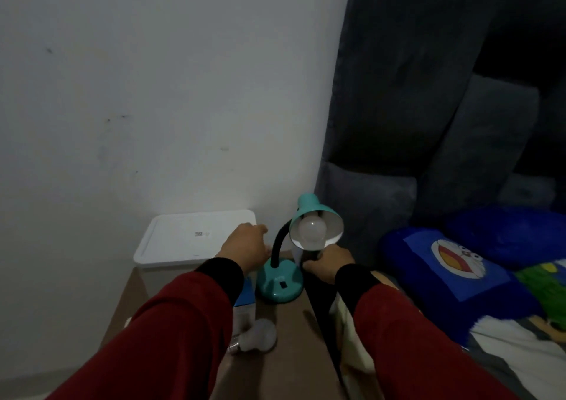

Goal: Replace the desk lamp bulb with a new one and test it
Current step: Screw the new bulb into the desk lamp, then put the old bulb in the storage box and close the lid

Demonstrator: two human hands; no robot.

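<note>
**Bulb seated in the shade, hands down at the lamp's foot**

The teal desk lamp [280,280] stands on the small brown table [284,332], its shade [315,216] tipped toward us with a frosted bulb [312,229] sitting in the socket, unlit. A second bulb [255,335] lies loose on its side on the table nearer us, beside a blue-and-white carton [245,301].

The left hand [245,248] reaches past the black gooseneck [280,243], fingers held loosely together, gripping nothing that I can see. The right hand [329,263] is curled at the table's edge just right of the base; in this dim light it may be pinching a cord or switch, but I cannot tell.

Both bulbs look light, smooth and breakable; I'd take them round the widest part of the globe with spread fingertips, turning gently, never squeezing. The loose one could roll, so it wants a careful pickup. The neck will likely flex, so steadying the shade or weighted base seems wise.
</note>
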